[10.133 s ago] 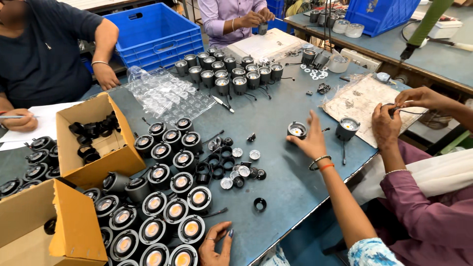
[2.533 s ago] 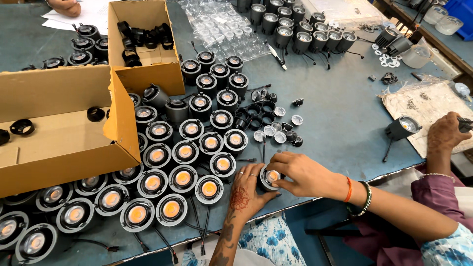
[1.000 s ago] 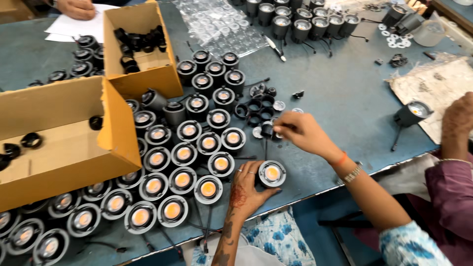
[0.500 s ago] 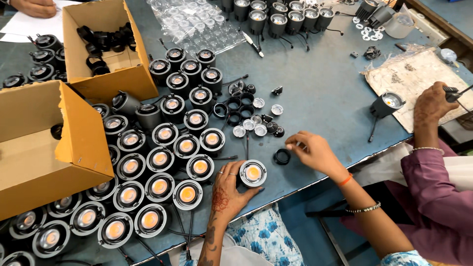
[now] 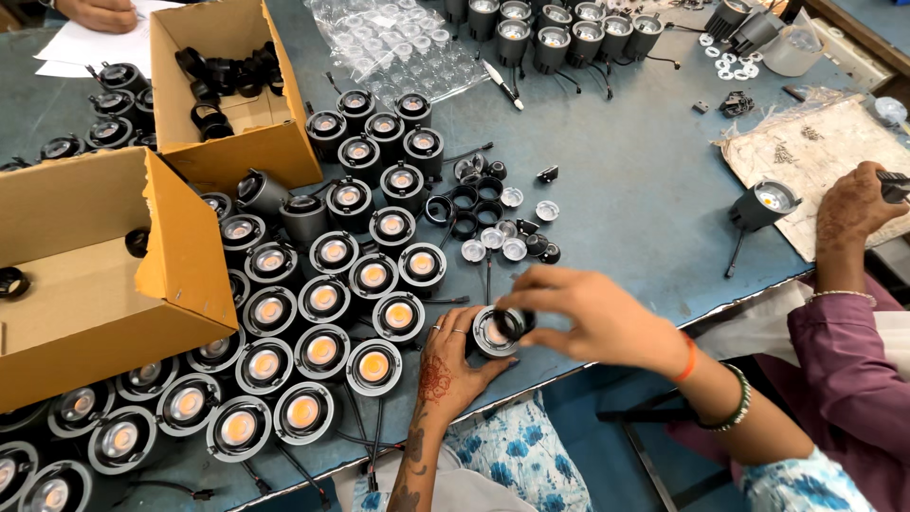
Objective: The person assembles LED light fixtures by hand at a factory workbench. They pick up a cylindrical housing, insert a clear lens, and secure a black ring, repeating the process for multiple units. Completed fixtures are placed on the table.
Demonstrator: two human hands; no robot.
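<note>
My left hand (image 5: 447,363) steadies a round black spotlight body (image 5: 491,335) with an orange centre at the table's near edge. My right hand (image 5: 586,315) comes in from the right and holds a small black ring (image 5: 514,325) over that light's face. Just beyond lies a small pile of black rings and clear lenses (image 5: 493,220). To the left, several finished lights with orange centres (image 5: 322,308) stand in rows.
Two open cardboard boxes (image 5: 237,142) (image 5: 180,256) hold black parts at the left. A clear lens tray (image 5: 393,52) and more lights (image 5: 555,28) lie at the far side. Another person's hand (image 5: 853,210) works at the right, near a single light (image 5: 763,204) on paper.
My right hand took a black ring from the table beside the pile and brought it back over the light that my left hand holds. The view shifted slightly.
</note>
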